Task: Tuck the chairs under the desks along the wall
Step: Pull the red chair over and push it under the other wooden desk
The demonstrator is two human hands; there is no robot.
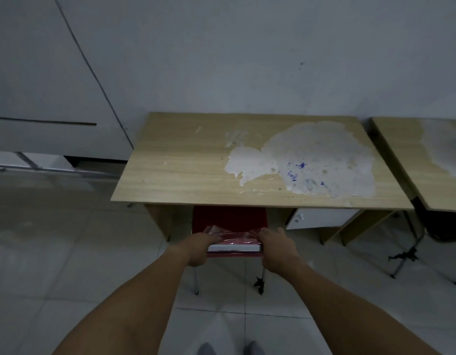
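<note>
My left hand (pixel 198 248) and right hand (pixel 274 248) grasp the backrest of the red plastic metal-legged chair (pixel 229 221), half under the worn wooden desk (pixel 185 172); an off-centre push could, I judge, jam it against the desk's side panel.

A single head-worn view looks steeply down and forward at a desk (pixel 221 170) against the wall (pixel 247 60).
</note>
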